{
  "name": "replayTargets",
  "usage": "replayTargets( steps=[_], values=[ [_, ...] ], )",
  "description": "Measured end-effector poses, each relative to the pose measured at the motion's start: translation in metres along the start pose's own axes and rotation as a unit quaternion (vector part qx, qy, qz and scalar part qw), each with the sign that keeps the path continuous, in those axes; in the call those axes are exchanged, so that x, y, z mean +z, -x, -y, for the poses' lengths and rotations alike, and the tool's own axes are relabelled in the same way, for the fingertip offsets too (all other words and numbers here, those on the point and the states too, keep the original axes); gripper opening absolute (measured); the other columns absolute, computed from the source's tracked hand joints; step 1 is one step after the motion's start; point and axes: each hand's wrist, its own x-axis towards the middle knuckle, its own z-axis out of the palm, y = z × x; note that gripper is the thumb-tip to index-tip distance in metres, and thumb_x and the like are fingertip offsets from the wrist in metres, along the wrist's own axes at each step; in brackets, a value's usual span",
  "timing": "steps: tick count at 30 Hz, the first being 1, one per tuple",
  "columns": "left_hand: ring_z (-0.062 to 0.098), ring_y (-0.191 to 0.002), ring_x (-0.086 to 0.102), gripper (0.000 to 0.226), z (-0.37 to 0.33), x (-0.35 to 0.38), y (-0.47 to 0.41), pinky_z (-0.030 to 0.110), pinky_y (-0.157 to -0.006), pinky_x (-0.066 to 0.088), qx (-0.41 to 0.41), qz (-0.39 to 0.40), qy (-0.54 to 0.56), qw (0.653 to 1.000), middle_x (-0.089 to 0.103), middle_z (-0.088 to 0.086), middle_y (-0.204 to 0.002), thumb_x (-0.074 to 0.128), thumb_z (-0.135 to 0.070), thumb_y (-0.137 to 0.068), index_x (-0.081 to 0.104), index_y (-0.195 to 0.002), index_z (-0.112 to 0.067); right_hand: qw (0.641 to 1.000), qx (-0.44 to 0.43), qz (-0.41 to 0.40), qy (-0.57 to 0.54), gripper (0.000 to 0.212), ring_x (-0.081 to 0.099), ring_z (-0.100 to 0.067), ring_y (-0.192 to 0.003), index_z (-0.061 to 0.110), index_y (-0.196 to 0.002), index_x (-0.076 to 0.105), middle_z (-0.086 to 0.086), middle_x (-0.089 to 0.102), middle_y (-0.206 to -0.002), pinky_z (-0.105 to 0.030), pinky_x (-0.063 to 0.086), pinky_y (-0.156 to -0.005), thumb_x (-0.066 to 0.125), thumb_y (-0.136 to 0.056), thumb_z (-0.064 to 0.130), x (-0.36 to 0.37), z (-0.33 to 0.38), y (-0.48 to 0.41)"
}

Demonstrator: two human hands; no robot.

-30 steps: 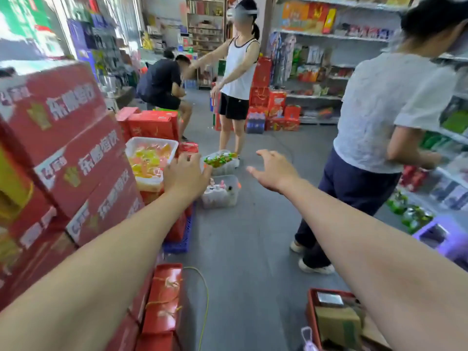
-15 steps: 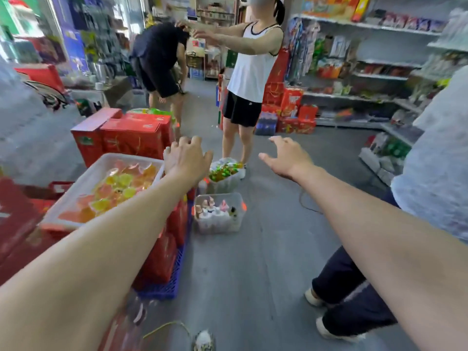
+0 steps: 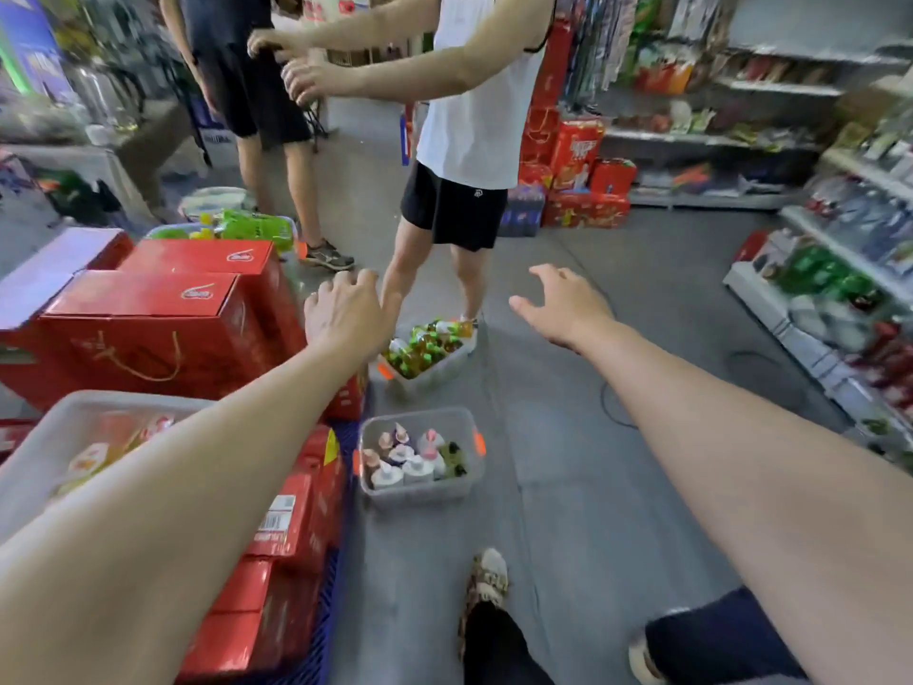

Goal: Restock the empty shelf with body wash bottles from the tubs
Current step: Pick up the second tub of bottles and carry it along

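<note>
- Grey floor (image 3: 568,487) runs up the middle of the shop like a path. It has open room between the boxes on the left and the shelves on the right.
- Red boxes (image 3: 158,313) are stacked along the left edge of the path. A big clear tub (image 3: 133,399) sits on top of the nearer ones. What is inside it is too blurry to tell.
- Shelves (image 3: 840,269) full of goods line the right side, and their low white edge makes the path thinner there.
- The near tub (image 3: 415,489) stands on the floor just beside the red boxes, at the left edge of the path. Pump bottles (image 3: 410,462) stand upright inside it. Most are white with pink tops.
- The far tub (image 3: 435,375) sits on the floor behind it, a little apart. It holds green and yellow bottles (image 3: 425,346).
- The left hand (image 3: 346,313) is up in the air by the corner of the red boxes. Its fingers are loose and it holds nothing.
- The right hand (image 3: 563,304) reaches out over the bare floor. Its fingers are spread wide and it holds nothing.
- A person in a white top (image 3: 474,116) stands in the middle of the path, right behind the far tub, with arms out to the left.
- A person in dark clothes (image 3: 247,66) stands farther back on the left.
- A black cable (image 3: 607,402) lies on the floor to the right of the tubs.
- One foot (image 3: 486,580) is on the floor below the near tub. A dark trouser leg (image 3: 716,635) is at the bottom right.
</note>
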Motion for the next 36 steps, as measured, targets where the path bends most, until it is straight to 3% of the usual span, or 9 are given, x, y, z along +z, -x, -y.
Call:
replayTargets(
  steps=[9,16,22,28,36],
  values=[
    [0.040,-0.125,0.047,0.055,0.007,0.144,-0.186,0.048,-0.103,0.039,-0.121,0.071,0.040,0.989,0.052,0.017,-0.136,0.040,-0.055,-0.093,0.051,-0.135,-0.022,0.995,0.016,0.101,-0.011,0.064,0.043,-0.033,-0.134,0.021,-0.147,0.039,-0.011,0.043,-0.149,-0.044,0.042,-0.106,0.052,-0.094,0.053,0.100,-0.056,-0.237],
    [0.042,-0.123,0.048,0.051,0.049,0.262,-0.253,0.048,-0.101,0.041,-0.233,0.178,0.072,0.953,0.053,0.021,-0.130,0.043,-0.048,-0.097,0.049,-0.135,-0.015,0.978,0.051,0.200,0.005,0.061,0.048,-0.034,-0.131,0.018,-0.148,0.039,-0.014,0.045,-0.147,-0.039,0.044,-0.102,0.052,-0.097,0.050,0.188,-0.083,-0.357],
    [0.041,-0.124,0.050,0.050,0.114,0.362,-0.268,0.041,-0.100,0.039,-0.322,0.243,0.110,0.909,0.057,0.026,-0.131,0.048,-0.038,-0.099,0.050,-0.137,-0.006,0.958,0.107,0.267,-0.011,0.062,0.050,-0.032,-0.128,0.021,-0.147,0.041,-0.012,0.049,-0.143,-0.035,0.044,-0.086,0.052,-0.095,0.053,0.301,-0.108,-0.384],
    [0.038,-0.120,0.054,0.048,0.185,0.467,-0.249,0.038,-0.099,0.039,-0.400,0.292,0.127,0.859,0.062,0.019,-0.127,0.050,-0.039,-0.099,0.054,-0.134,-0.007,0.913,0.208,0.346,-0.066,0.063,0.051,-0.030,-0.131,0.018,-0.145,0.045,-0.010,0.051,-0.145,-0.038,0.042,-0.104,0.053,-0.095,0.056,0.435,-0.140,-0.379],
    [0.038,-0.124,0.052,0.048,0.269,0.598,-0.207,0.041,-0.103,0.039,-0.463,0.349,0.115,0.807,0.059,0.017,-0.134,0.045,-0.046,-0.099,0.060,-0.130,-0.012,0.867,0.302,0.367,-0.150,0.045,0.059,-0.026,-0.120,0.010,-0.132,0.060,-0.007,0.065,-0.123,-0.030,0.042,-0.091,0.058,-0.098,0.039,0.600,-0.170,-0.361]
  ],
)
